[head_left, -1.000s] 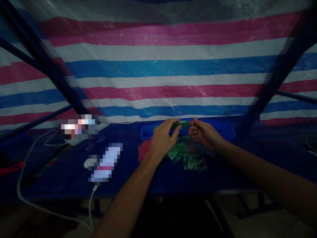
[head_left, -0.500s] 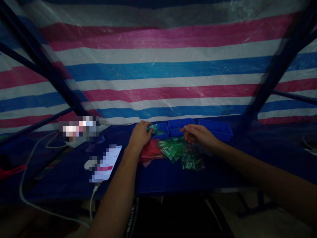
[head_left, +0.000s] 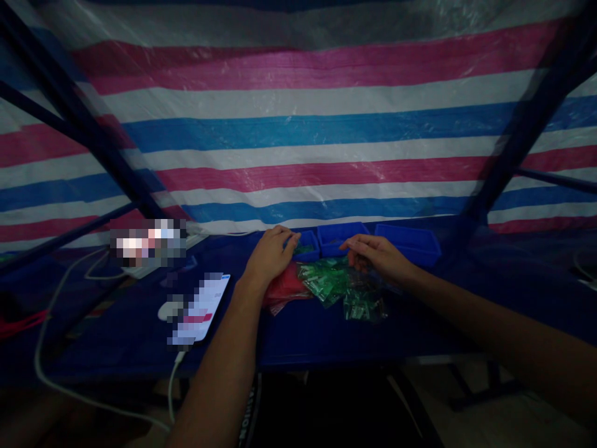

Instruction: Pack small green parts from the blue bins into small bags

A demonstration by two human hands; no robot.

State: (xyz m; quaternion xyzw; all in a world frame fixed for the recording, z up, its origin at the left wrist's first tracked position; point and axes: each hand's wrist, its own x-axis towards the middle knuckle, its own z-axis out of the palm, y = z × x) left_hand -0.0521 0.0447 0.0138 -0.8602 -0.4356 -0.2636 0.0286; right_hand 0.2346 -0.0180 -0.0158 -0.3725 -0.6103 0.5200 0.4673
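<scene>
My left hand (head_left: 270, 256) is over the near left corner of the left blue bin (head_left: 316, 244). Its thumb stands out and no packet shows between its fingers. Green packets (head_left: 304, 249) lie inside that bin. My right hand (head_left: 373, 252) hovers in front of the middle blue bin (head_left: 342, 233), thumb and forefinger pinched, the other fingers curled. What the pinch holds, if anything, is too dark to make out. Below the hands lie a stack of red plastic bags (head_left: 286, 283), a heap of green clear packets (head_left: 326, 281) and some darker packets (head_left: 364, 305).
A third blue bin (head_left: 410, 244) stands at the right. On the left, a phone (head_left: 212, 311) lies on the blue table (head_left: 308, 339) with a white cable (head_left: 172, 379) plugged in, near a white round object (head_left: 170, 310). Blue metal posts (head_left: 100, 143) and a striped sheet (head_left: 303, 134) rise behind.
My left hand has shifted slightly right. The green packet that showed at its fingertips now sits lower, inside the left bin. The right hand has barely moved.
</scene>
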